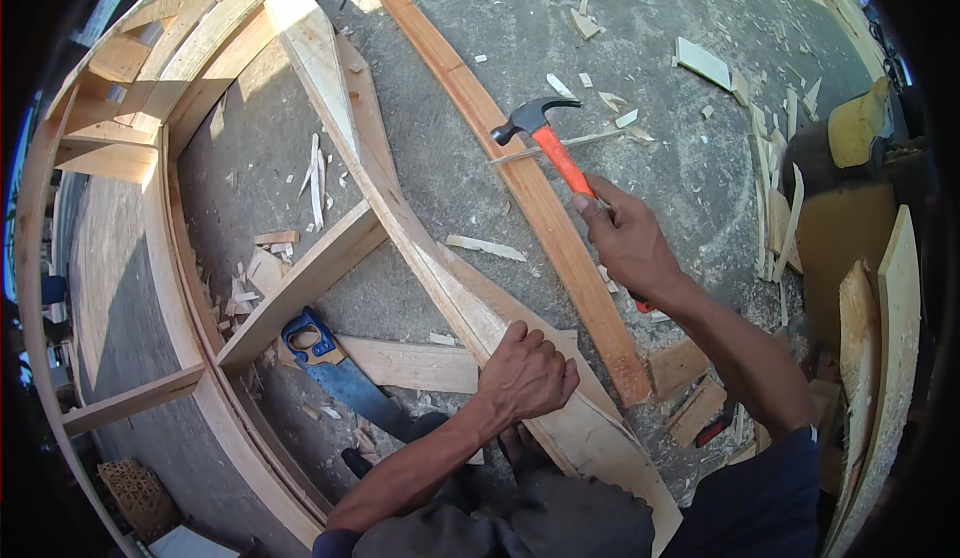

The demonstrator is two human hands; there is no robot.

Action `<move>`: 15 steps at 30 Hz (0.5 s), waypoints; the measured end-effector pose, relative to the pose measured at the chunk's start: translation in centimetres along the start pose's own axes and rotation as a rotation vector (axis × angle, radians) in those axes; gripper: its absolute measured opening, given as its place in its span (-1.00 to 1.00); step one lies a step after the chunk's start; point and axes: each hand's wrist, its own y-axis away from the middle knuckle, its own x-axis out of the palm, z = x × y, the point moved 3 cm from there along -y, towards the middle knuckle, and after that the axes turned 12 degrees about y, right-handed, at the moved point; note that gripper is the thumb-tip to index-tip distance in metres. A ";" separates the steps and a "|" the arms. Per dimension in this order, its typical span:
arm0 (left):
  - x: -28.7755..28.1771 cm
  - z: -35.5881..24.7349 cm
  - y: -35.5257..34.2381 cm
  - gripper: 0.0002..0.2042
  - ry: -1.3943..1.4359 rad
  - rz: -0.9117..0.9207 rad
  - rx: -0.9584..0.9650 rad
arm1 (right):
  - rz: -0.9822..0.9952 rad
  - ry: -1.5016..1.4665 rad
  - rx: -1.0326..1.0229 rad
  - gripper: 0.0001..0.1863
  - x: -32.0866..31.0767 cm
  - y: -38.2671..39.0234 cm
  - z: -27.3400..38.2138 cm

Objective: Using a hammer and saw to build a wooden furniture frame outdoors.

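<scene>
My right hand (632, 233) is wrapped round the orange handle of a claw hammer (556, 146). Its dark head is raised over a long reddish-brown plank (545, 223) on the ground. A curved, pale wooden board (392, 203) runs from the upper left down to my lap. My left hand (528, 376) grips this board near my knees, fingers curled over its edge. The undersides of those fingers are hidden. A cross brace (310, 280) meets the board's left side and joins it to the curved wooden frame (185, 268).
A blue-handled handsaw (345, 378) lies left of my left forearm, by a short flat board (405, 362). Wood chips and slivers litter the grey concrete. At the right, offcuts (888, 358) stand upright near a brown container (850, 218) with a yellow object (858, 126) on top.
</scene>
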 end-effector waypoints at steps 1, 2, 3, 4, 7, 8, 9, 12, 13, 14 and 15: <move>0.0 -0.1 0.2 -0.65 0.001 0.008 0.000 | -0.125 -0.076 -0.018 -0.58 0.7 0.1 -0.5; 0.1 -0.1 0.1 -0.65 0.004 0.013 -0.001 | 0.166 0.181 -0.260 -0.60 2.1 0.9 -1.1; 0.1 -0.1 0.0 -0.65 0.007 0.019 -0.002 | 0.161 0.182 -0.261 -0.60 1.7 0.6 -2.1; 0.1 0.1 0.2 -0.66 -0.002 0.031 -0.022 | 0.159 0.188 -0.262 -0.60 1.1 0.3 -2.0; -0.1 0.3 0.6 -0.66 0.008 0.043 -0.033 | 0.107 0.068 -0.048 -0.59 1.3 0.1 -1.1; -0.1 -0.3 0.8 -0.66 0.022 0.051 -0.040 | -0.099 -0.167 0.057 -0.59 1.8 0.7 -0.7; -0.2 -0.9 0.8 -0.66 0.031 0.029 -0.028 | -0.308 -0.397 0.164 -0.58 2.6 1.7 -1.1; -0.9 -0.1 0.4 -0.66 0.013 0.005 -0.011 | -0.006 -0.067 -0.094 -0.57 4.0 2.6 -3.2; -0.8 -0.1 0.4 -0.66 0.014 0.011 -0.026 | 0.103 0.030 -0.121 -0.56 3.9 2.9 -3.1; -0.9 0.0 0.3 -0.66 0.011 0.011 -0.028 | 0.134 -0.114 0.070 -0.58 2.4 2.5 -3.1; -1.2 0.2 0.2 -0.67 0.001 0.026 -0.030 | 0.135 -0.115 0.066 -0.58 2.8 2.1 -2.4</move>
